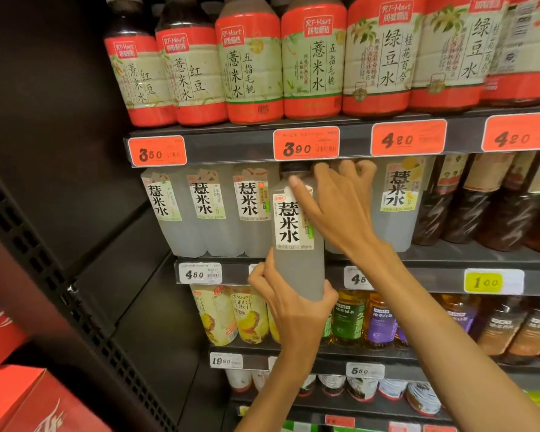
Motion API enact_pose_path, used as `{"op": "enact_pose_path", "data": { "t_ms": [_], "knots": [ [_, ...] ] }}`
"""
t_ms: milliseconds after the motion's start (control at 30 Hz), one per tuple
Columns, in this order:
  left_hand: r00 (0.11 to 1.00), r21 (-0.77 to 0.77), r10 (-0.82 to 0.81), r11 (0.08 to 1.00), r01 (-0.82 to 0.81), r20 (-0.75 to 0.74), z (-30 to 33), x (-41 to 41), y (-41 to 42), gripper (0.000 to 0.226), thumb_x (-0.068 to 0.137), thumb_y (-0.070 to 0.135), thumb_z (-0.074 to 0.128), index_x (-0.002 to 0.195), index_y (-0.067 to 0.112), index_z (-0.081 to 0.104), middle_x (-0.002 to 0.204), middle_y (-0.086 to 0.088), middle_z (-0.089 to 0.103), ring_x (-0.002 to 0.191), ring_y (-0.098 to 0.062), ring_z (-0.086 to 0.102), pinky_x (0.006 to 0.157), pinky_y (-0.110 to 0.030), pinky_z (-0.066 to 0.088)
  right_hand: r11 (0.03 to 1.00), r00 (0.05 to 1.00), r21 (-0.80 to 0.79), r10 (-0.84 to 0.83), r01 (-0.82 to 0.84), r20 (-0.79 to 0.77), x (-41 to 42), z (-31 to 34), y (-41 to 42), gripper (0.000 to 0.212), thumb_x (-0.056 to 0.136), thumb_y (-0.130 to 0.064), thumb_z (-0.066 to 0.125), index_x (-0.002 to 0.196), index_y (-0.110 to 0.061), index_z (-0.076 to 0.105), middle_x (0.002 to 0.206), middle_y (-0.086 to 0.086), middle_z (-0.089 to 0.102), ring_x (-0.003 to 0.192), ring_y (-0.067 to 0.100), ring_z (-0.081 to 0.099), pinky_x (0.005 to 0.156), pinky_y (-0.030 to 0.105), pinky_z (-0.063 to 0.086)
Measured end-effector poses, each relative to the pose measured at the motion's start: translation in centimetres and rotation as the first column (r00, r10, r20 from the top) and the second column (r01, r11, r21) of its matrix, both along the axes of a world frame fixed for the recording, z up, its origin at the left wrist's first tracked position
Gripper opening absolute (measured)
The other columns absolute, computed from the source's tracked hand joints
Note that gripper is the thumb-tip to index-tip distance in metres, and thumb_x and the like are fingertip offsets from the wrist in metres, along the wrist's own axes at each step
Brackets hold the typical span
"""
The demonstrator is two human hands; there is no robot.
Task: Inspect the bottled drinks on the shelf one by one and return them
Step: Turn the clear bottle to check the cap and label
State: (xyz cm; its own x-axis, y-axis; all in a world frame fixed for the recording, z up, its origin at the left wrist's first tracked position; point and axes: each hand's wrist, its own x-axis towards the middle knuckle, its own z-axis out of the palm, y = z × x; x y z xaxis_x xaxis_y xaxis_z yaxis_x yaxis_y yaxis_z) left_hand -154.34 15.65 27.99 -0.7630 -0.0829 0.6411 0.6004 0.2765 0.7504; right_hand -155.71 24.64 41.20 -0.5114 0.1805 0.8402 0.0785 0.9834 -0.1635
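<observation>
1. A cloudy white drink bottle (296, 244) is in the middle of the frame, in front of the second shelf (434, 260).
2. The left hand (290, 304) holds its bottom, fingers curled round.
3. The right hand (340, 207) holds its top, fingers curled round.

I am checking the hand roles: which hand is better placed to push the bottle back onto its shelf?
Probably the left hand: it grips the base of the cloudy bottle, which sits out past the shelf edge. The right hand only holds the neck, steadying it.
</observation>
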Motion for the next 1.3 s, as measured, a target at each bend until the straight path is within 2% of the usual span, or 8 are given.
{"op": "enact_pose_path", "data": {
  "t_ms": [133, 267, 533, 733, 900, 1067, 1167, 1300],
  "knots": [
    [0.999, -0.003, -0.043, 0.999, 0.043, 0.025, -1.3, 1.3, -2.0, 0.102, 0.051, 0.013, 0.087, 0.136, 0.021, 0.03, 0.117, 0.015, 0.02, 0.11, 0.005, 0.034, 0.086, -0.003, 0.043, 0.907, 0.955, -0.309, 0.298, -0.287, -0.013, 1.3, -2.7, -1.4, 0.055, 0.092, -0.05, 0.045, 0.13, -0.011, 0.051, 0.113, 0.007, 0.059, 0.107, 0.019, 0.05, 0.088, 0.026, 0.031],
    [0.992, -0.086, -0.128, 0.988, 0.129, 0.019, -1.6, 2.5, -3.8, 0.099, 0.057, 0.027, 0.082, 0.137, 0.024, 0.024, 0.122, 0.01, 0.022, 0.112, 0.0, 0.032, 0.087, -0.006, 0.04, 0.315, 0.781, -0.824, 0.583, -0.47, -0.223, 1.8, -4.1, -2.2, 0.05, 0.087, -0.052, 0.056, 0.13, -0.029, 0.045, 0.13, -0.004, 0.055, 0.118, 0.013, 0.056, 0.1, 0.041, 0.047],
    [0.552, 0.436, -0.675, 0.738, 0.515, 0.49, 0.8, 1.6, -7.3, 0.068, 0.066, 0.026, 0.081, 0.125, 0.034, 0.049, 0.117, 0.005, 0.066, 0.108, -0.012, 0.064, 0.079, -0.029, 0.058, 0.006, 0.705, -0.885, 0.608, -0.465, -0.365, 2.1, -5.1, -2.5, 0.053, 0.082, -0.041, 0.061, 0.128, -0.015, 0.053, 0.11, 0.006, 0.068, 0.09, 0.013, 0.07, 0.067, 0.023, 0.054],
    [0.468, 0.449, -0.719, 0.69, 0.568, 0.513, 2.2, 2.6, -8.8, 0.063, 0.062, 0.042, 0.079, 0.12, 0.029, 0.059, 0.109, 0.004, 0.072, 0.102, -0.013, 0.068, 0.074, -0.023, 0.056, -0.379, 0.458, -0.834, 0.705, -0.401, -0.541, 2.8, -4.2, -1.7, 0.055, 0.084, -0.047, 0.06, 0.125, -0.009, 0.058, 0.111, 0.009, 0.068, 0.105, 0.021, 0.063, 0.086, 0.033, 0.052],
    [0.151, 0.655, -0.887, 0.428, 0.623, 0.436, 2.3, 2.9, -9.7, 0.065, 0.055, 0.048, 0.088, 0.113, 0.024, 0.07, 0.115, -0.009, 0.069, 0.108, -0.023, 0.065, 0.085, -0.033, 0.055, -0.624, 0.261, -0.756, 0.71, -0.198, -0.654, 2.4, -4.2, -2.5, 0.072, 0.059, -0.047, 0.085, 0.12, -0.014, 0.066, 0.12, 0.017, 0.065, 0.111, 0.032, 0.063, 0.09, 0.043, 0.054],
    [0.302, 0.509, -0.8, 0.573, 0.642, 0.519, 2.8, 2.4, -10.7, 0.099, 0.056, 0.067, 0.078, 0.137, 0.02, 0.046, 0.128, -0.007, 0.063, 0.12, -0.024, 0.058, 0.098, -0.043, 0.049, -0.406, 0.382, -0.836, 0.754, -0.369, -0.535, 3.1, -3.0, -3.2, 0.061, 0.068, -0.048, 0.078, 0.119, -0.019, 0.062, 0.112, 0.01, 0.069, 0.104, 0.027, 0.067, 0.079, 0.036, 0.056],
    [0.43, 0.323, -0.732, 0.641, 0.696, 0.528, 3.8, 2.5, -10.8, 0.09, 0.057, 0.074, 0.07, 0.133, 0.032, 0.044, 0.123, 0.003, 0.064, 0.111, -0.01, 0.063, 0.085, -0.028, 0.054, -0.13, 0.566, -0.876, 0.718, -0.464, -0.406, 3.6, -2.3, -4.0, 0.046, 0.08, -0.043, 0.068, 0.12, -0.023, 0.058, 0.106, -0.002, 0.072, 0.098, 0.016, 0.069, 0.072, 0.027, 0.055],
    [0.502, 0.258, -0.672, 0.703, 0.662, 0.544, 4.1, 3.2, -10.1, 0.07, 0.054, 0.067, 0.066, 0.117, 0.043, 0.05, 0.114, 0.007, 0.065, 0.098, -0.002, 0.064, 0.071, -0.016, 0.053, -0.02, 0.629, -0.915, 0.72, -0.404, -0.293, 3.9, -1.6, -4.8, 0.066, 0.074, -0.055, 0.069, 0.129, -0.024, 0.052, 0.113, -0.002, 0.069, 0.099, 0.009, 0.067, 0.078, 0.027, 0.054]
  ]
}}
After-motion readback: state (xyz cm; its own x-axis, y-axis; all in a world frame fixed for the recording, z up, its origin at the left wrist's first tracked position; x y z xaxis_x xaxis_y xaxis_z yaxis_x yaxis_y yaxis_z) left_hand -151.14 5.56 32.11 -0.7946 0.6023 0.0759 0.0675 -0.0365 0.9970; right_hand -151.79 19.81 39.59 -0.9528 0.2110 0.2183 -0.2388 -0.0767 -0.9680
